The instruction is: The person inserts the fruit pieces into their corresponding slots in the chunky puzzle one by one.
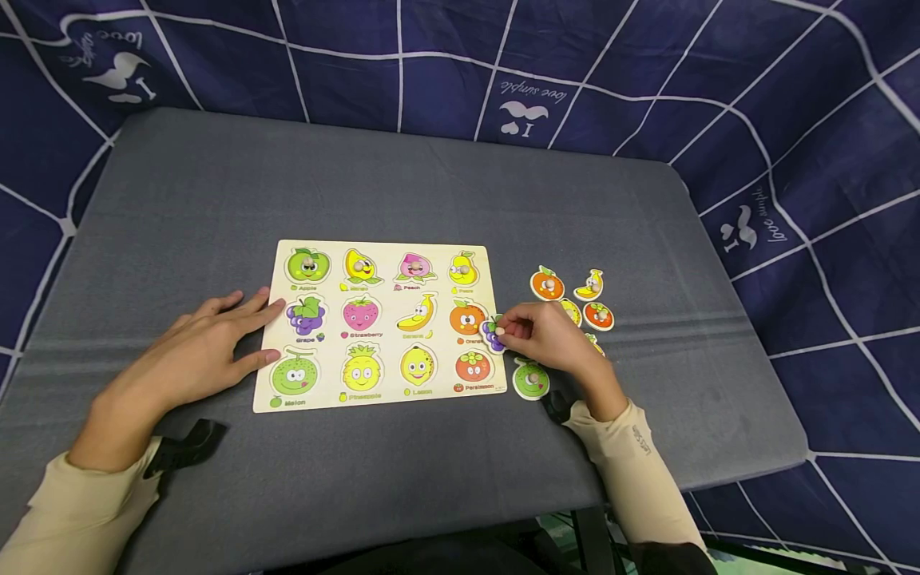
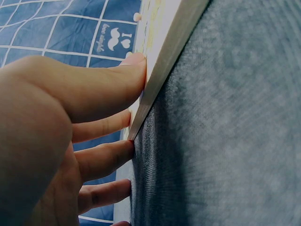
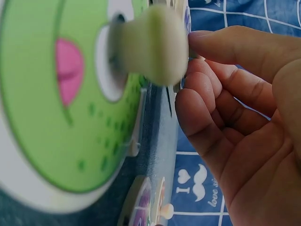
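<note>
A pale fruit puzzle board lies flat on the table. My left hand rests at its left edge, fingers spread; in the left wrist view the thumb touches the board's side. At the board's right edge my right hand pinches the knob of a purple grape puzzle piece, which overlaps the board between the orange and persimmon pictures. Just below that hand lies a green melon piece, its knob large in the right wrist view. Knobbed apple, mango, peach and pear pieces fill the top row.
Right of the board lie loose pieces: an orange, a banana, a persimmon and a yellow one partly hidden by the right hand. The table has a grey cloth cover. Navy checked fabric hangs around it.
</note>
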### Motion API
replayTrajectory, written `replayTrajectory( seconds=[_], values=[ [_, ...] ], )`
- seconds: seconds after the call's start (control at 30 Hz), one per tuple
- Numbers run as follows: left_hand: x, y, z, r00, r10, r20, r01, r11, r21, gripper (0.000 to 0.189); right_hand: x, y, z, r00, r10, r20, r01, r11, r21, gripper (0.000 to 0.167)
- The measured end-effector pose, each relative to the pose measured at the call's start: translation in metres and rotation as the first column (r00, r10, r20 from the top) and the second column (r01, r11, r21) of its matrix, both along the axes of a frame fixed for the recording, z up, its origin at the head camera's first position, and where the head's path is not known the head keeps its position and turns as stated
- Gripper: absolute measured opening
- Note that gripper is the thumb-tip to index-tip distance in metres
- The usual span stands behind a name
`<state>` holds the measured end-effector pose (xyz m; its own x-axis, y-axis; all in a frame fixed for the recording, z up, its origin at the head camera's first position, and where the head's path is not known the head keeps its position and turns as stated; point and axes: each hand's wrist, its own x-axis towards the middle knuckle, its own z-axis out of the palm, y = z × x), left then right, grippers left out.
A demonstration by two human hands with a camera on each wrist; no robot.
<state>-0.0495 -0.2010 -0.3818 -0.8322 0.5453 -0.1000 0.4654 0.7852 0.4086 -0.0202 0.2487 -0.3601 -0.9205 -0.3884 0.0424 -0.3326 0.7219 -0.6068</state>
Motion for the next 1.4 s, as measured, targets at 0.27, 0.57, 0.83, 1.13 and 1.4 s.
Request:
replayTrajectory(
  seconds=[0.27,0.57,0.83,1.13,1.4],
  values=[
    [0.0,-0.001,0.0,1.0,-0.004,-0.016,0.004,1.0,0.006,0.073,-0.002,-0.003,0.004,1.0,0.022,-0.013,-0.022,1.0,0.011,0.005],
    [-0.001,0.001,0.0,1.0,-0.002,0.007,0.002,1.0,-0.015,0.074,-0.003,-0.007,0.007,0.998,0.054,-0.031,-0.053,0.998,0.021,0.007],
    [-0.001,0.001,0.0,1.0,0.002,0.012,-0.002,1.0,-0.018,0.074,-0.006,-0.016,0.012,0.998,0.063,-0.027,-0.062,0.997,0.041,0.007],
    [0.0,0.0,-0.001,1.0,-0.002,-0.006,0.002,1.0,-0.009,0.073,-0.009,-0.026,0.014,0.997,0.082,-0.01,-0.082,0.996,0.035,0.006],
    [0.0,0.0,0.0,1.0,0.001,-0.001,-0.001,1.0,-0.01,0.073,-0.015,-0.035,0.012,0.994,0.11,-0.018,-0.11,0.993,0.032,0.007]
  ],
)
